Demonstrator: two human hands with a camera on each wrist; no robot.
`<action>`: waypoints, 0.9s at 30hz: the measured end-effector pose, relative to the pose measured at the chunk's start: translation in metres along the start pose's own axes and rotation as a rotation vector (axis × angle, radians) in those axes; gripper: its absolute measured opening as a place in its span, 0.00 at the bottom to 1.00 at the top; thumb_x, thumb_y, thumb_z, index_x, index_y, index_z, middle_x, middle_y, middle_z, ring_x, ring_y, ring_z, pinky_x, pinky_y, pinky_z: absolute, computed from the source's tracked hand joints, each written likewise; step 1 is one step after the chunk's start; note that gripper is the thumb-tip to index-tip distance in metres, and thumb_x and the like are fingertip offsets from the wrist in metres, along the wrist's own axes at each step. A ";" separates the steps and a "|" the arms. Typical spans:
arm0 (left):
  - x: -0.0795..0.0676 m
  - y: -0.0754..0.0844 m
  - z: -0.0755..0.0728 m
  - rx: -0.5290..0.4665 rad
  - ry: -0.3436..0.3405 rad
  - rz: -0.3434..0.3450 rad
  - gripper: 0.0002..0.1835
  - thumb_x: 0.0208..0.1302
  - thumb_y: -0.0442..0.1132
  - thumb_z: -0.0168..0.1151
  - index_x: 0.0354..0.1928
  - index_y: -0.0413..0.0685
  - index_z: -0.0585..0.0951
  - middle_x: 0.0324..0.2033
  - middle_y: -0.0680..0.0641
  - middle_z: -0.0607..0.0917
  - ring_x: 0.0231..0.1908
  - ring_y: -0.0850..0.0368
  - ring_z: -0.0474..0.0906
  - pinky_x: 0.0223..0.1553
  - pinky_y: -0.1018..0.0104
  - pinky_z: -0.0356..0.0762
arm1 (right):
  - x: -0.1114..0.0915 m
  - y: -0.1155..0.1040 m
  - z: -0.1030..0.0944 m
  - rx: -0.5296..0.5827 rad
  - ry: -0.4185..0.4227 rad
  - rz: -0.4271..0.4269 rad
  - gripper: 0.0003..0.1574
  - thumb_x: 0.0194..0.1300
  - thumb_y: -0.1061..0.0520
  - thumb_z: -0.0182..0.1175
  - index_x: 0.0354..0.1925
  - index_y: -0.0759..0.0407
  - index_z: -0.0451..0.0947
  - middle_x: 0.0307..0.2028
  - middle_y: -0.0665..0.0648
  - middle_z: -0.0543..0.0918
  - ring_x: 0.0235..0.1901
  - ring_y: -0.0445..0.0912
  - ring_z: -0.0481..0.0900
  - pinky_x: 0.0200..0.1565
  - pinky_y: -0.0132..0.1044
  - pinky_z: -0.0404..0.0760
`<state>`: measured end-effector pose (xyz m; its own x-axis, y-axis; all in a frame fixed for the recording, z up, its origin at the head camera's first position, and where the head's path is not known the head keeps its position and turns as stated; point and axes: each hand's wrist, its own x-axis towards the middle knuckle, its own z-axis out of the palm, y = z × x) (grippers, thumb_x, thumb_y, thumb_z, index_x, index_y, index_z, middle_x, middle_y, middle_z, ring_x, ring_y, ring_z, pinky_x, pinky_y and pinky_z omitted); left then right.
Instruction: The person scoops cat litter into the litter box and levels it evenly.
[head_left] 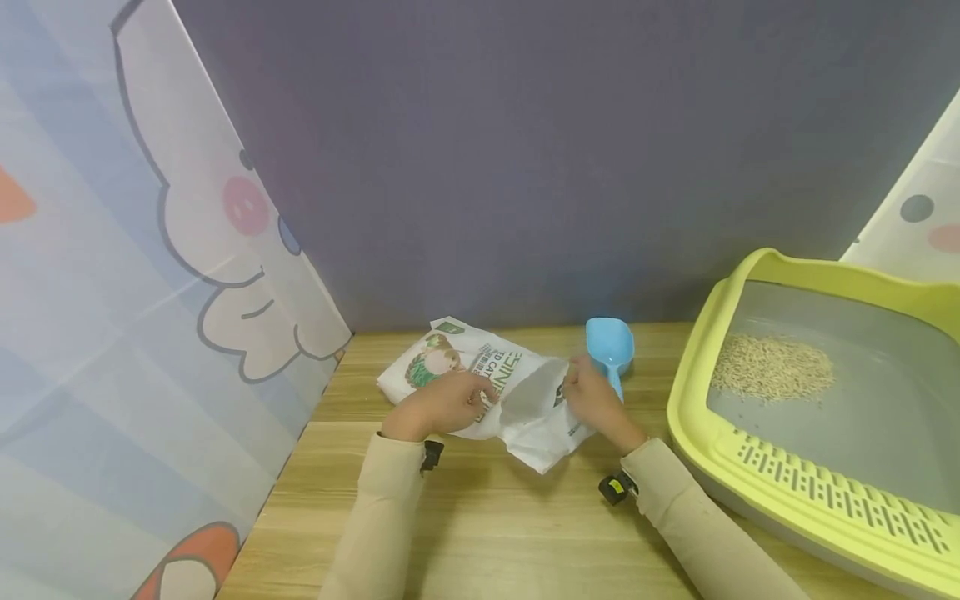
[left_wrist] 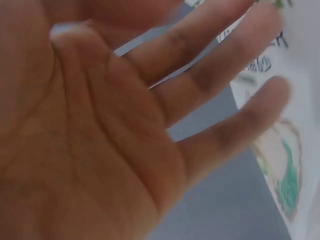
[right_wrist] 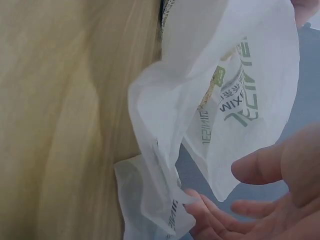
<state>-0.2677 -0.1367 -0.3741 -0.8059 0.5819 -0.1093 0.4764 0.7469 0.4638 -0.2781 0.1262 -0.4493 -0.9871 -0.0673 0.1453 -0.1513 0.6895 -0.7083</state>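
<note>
A white printed cat litter bag (head_left: 517, 367) lies on the wooden table with its mouth spread between the two hands. My left hand (head_left: 446, 404) pinches the bag's edge at the left side of the mouth; in the left wrist view its other fingers (left_wrist: 230, 125) stretch loosely beside the print. At the mouth's right side is my right hand (head_left: 594, 398). In the right wrist view its thumb (right_wrist: 255, 167) stands apart from the fingers, which touch a loose flap of the bag (right_wrist: 170, 210). Pale pellets (right_wrist: 207, 95) show inside the bag.
A light blue scoop (head_left: 609, 342) lies just behind the right hand. To the right stands a yellow-rimmed grey litter box (head_left: 693, 400) with a heap of pellets (head_left: 772, 367) in it. A dark wall rises behind the table (head_left: 480, 533), and a cartoon-print curtain (head_left: 112, 292) hangs on the left.
</note>
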 end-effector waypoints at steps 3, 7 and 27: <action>-0.003 0.002 0.003 0.012 -0.061 -0.049 0.20 0.55 0.30 0.69 0.50 0.52 0.80 0.38 0.47 0.84 0.37 0.57 0.76 0.41 0.60 0.75 | 0.003 -0.001 -0.001 0.008 -0.021 0.001 0.32 0.74 0.61 0.45 0.72 0.69 0.57 0.41 0.71 0.83 0.20 0.46 0.70 0.24 0.37 0.71; 0.004 0.009 0.019 0.102 -0.050 -0.095 0.29 0.47 0.38 0.77 0.51 0.50 0.74 0.40 0.48 0.81 0.40 0.54 0.76 0.42 0.59 0.76 | 0.011 -0.004 -0.002 0.051 -0.054 0.054 0.34 0.74 0.62 0.44 0.75 0.65 0.56 0.42 0.67 0.80 0.24 0.46 0.71 0.29 0.38 0.73; 0.007 0.012 0.019 0.189 0.047 -0.058 0.16 0.50 0.22 0.61 0.27 0.55 0.74 0.28 0.52 0.76 0.31 0.56 0.71 0.36 0.63 0.69 | 0.035 0.000 0.009 0.275 0.122 0.172 0.23 0.63 0.64 0.56 0.56 0.64 0.82 0.30 0.61 0.85 0.24 0.47 0.82 0.25 0.33 0.75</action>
<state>-0.2612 -0.1174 -0.3857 -0.8474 0.5236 -0.0877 0.4826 0.8286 0.2838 -0.3133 0.1168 -0.4505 -0.9883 0.1316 0.0772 -0.0077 0.4623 -0.8867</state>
